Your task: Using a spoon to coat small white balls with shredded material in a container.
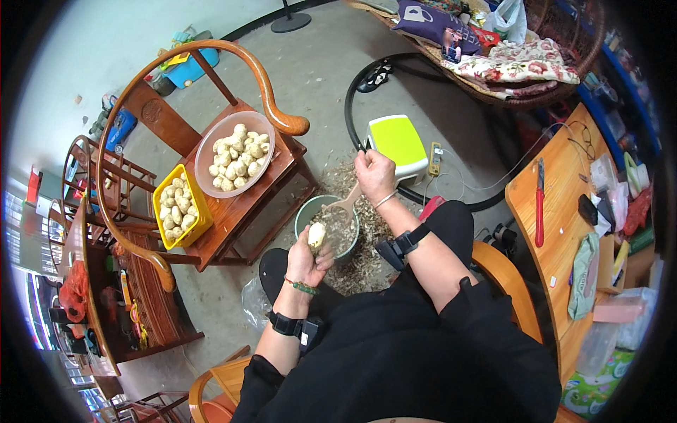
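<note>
My left hand [309, 259] holds a pale, peeled-looking tuber [317, 235] upright between thumb and fingers, over the near rim of a grey-green bucket [299, 215]. Curled into a fist, my right hand [376, 172] is above the bucket's far right side. A beige spoon-shaped tool [346, 205] runs from below that fist into the bucket, its handle end hidden by the hand. Brown and pale peelings [365, 264] fill part of the bucket and litter the floor around it.
At left, a wooden armchair [227, 211] bears a pinkish bowl [200, 172] and a yellow basket [203, 227], both full of pale tubers. A green-topped stool [398, 141] and black hose [351, 100] lie ahead. On the right-hand table [529, 206] rests a red-handled knife [539, 211].
</note>
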Demonstrator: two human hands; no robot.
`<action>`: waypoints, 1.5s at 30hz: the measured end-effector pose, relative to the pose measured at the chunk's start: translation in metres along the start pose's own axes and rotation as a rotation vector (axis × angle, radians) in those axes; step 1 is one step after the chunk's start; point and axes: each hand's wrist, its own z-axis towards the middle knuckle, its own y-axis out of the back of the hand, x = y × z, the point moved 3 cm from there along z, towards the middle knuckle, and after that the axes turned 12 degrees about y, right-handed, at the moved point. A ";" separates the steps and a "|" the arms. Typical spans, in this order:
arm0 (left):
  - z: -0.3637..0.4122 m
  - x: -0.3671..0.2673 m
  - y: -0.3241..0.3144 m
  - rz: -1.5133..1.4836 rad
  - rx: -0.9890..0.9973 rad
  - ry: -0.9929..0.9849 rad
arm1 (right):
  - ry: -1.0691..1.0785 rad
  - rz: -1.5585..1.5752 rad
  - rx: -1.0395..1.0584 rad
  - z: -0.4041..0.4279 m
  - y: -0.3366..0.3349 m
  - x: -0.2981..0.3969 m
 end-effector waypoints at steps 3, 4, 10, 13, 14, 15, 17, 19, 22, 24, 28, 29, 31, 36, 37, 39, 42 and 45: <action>0.005 0.000 0.007 -0.052 0.035 -0.004 | -0.096 0.082 0.018 -0.002 0.001 0.007; 0.006 0.001 0.007 -0.052 0.035 -0.003 | -0.077 0.105 0.035 -0.003 0.000 0.009; 0.004 0.002 -0.003 0.057 -0.152 -0.044 | -0.038 0.164 0.193 -0.008 -0.001 0.040; 0.001 0.001 -0.004 0.223 -0.170 -0.103 | -0.019 0.134 0.107 -0.007 -0.009 0.032; 0.004 0.000 0.002 0.238 -0.161 -0.109 | -0.114 0.133 0.094 -0.005 -0.009 0.021; 0.005 -0.004 0.006 0.254 -0.150 -0.118 | -0.065 0.087 0.058 0.000 -0.006 0.011; 0.001 -0.004 -0.001 0.289 -0.142 -0.103 | 0.002 -0.010 0.017 0.004 -0.002 -0.012; -0.004 -0.003 -0.011 0.301 -0.196 -0.234 | -0.066 0.004 0.044 0.004 0.000 -0.016; 0.001 -0.004 -0.005 0.282 -0.198 -0.291 | -0.163 0.057 0.082 0.005 0.002 -0.016; 0.004 -0.004 -0.006 0.365 -0.283 -0.343 | -0.196 0.098 0.097 0.005 0.004 -0.008; 0.022 -0.013 0.029 0.673 -0.441 -0.551 | -0.094 0.141 0.172 0.004 -0.004 0.026; 0.028 -0.016 0.040 0.864 -0.508 -0.685 | -0.091 0.138 0.212 0.002 -0.008 0.029; 0.023 -0.011 0.022 0.761 -0.451 -0.621 | -0.112 0.122 0.178 0.002 -0.008 -0.002; 0.020 -0.021 0.026 0.796 -0.541 -0.700 | -0.107 0.061 0.128 0.007 0.003 -0.003; 0.020 -0.021 0.024 0.793 -0.543 -0.699 | -0.158 0.087 0.165 0.008 0.002 -0.001; 0.016 -0.021 0.018 0.972 -0.648 -0.791 | -0.111 0.130 0.161 0.003 -0.006 0.009; 0.006 -0.021 0.002 1.135 -0.666 -0.911 | -0.100 0.098 0.277 0.001 -0.013 0.016; 0.005 -0.020 0.008 1.066 -0.553 -0.825 | 0.022 -0.084 0.169 0.002 -0.011 -0.013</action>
